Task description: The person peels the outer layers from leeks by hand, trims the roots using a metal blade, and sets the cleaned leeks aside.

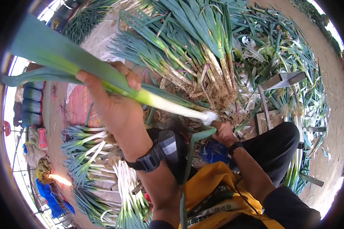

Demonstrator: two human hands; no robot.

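Observation:
A thick leek [168, 105] runs across the view, with its broad green leaves at the upper left and its white stalk toward the middle. My left hand [116, 95] is closed around it where the green turns pale. At the white base, my right hand [223, 133] is closed with its fingers curled. A long green leaf [195, 142] comes out from that hand and hangs down over my lap. White sheath at the leek's base touches the right fingers, partly hiding their grip.
Untrimmed leeks [214, 68] with brown roots are heaped ahead. Cleaned leeks [128, 183] lie at the lower left. Leaf scraps [267, 49] cover the ground at the right, around a metal frame [283, 81]. Blue netting [214, 152] is near my right wrist.

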